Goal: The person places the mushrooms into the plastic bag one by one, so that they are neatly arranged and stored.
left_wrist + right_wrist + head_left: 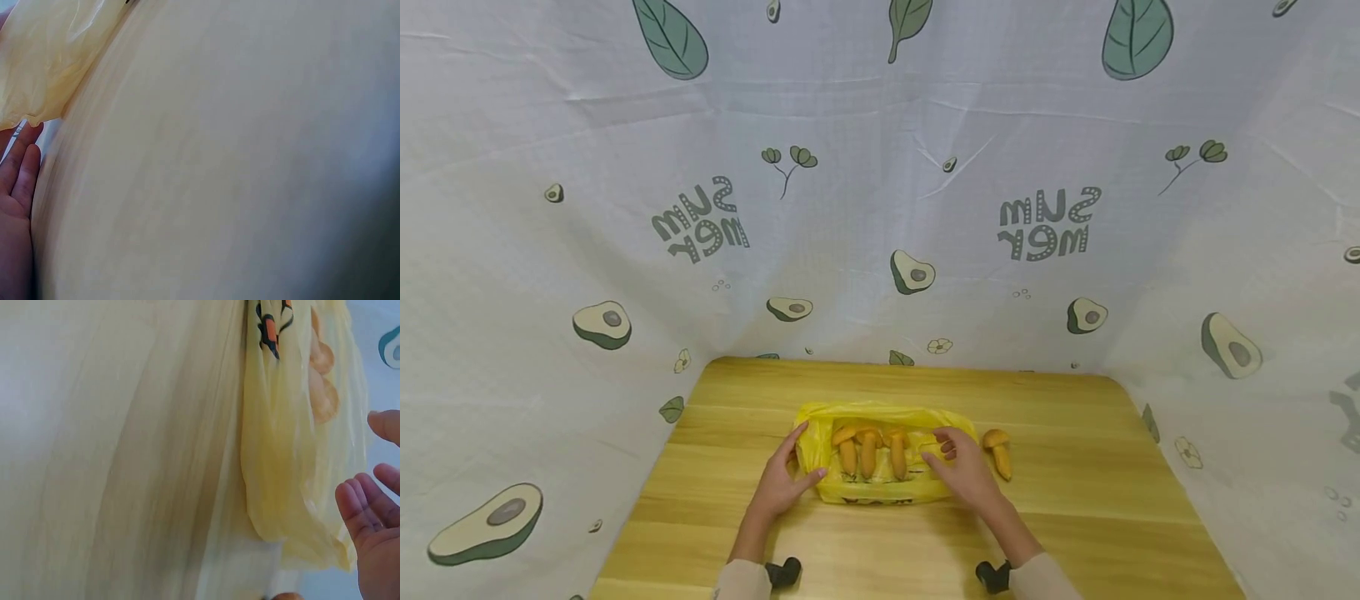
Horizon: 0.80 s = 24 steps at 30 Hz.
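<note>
A yellow plastic bag (pixel 880 493) lies on the table with its mouth spread upward. Three orange-brown mushrooms (pixel 868 454) lie side by side inside, stems toward the person. At the bag's left end is the left hand (pixel 778 482), thumb and index finger spread along its edges; the left wrist view shows straight fingers (pixel 26 175) beside the plastic. Over the bag's right end hovers the right hand (pixel 964 473), its thumb and fingers apart with nothing between them. A fourth similar mushroom (pixel 997 452) sits on the table just right of that hand.
The wooden table (pixel 1075 500) carries all of this. White cloth (pixel 880 192) printed with avocados and leaves hangs behind it and along both sides. Dark wrist-worn pieces (pixel 785 573) show near both sleeves at the front.
</note>
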Tool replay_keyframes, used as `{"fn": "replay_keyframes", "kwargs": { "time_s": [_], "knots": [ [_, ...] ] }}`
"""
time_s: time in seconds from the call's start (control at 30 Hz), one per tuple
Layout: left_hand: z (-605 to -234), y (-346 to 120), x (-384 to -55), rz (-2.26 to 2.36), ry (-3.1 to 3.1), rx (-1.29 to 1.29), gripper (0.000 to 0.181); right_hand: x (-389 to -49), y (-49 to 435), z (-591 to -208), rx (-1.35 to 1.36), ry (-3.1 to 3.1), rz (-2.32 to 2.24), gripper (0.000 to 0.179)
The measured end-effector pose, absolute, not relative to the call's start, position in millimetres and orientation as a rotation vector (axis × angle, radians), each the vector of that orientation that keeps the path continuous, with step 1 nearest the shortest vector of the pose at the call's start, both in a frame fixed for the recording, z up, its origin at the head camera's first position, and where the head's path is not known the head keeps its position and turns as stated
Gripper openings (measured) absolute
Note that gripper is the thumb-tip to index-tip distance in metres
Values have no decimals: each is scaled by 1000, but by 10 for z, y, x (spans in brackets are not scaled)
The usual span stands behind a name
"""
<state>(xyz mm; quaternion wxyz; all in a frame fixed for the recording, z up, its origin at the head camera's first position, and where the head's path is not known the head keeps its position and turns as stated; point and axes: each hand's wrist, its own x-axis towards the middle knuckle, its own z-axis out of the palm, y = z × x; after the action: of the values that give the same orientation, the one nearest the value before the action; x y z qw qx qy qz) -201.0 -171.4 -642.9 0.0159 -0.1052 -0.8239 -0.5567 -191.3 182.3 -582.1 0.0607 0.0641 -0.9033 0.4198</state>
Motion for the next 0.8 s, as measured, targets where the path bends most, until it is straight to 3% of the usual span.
{"fn": "replay_keyframes", "kwargs": {
  "time_s": [0.63,0.8],
  "knots": [
    [-6255,-1674,-1933,-1715,-2569,-288,90,-1945,2296,-5676,143,-2731,1231,52],
    [-6390,-1691,-1986,-1708,-2570,-285,91,-1926,2407,-5649,140,-2724,1220,52]
  ]
}}
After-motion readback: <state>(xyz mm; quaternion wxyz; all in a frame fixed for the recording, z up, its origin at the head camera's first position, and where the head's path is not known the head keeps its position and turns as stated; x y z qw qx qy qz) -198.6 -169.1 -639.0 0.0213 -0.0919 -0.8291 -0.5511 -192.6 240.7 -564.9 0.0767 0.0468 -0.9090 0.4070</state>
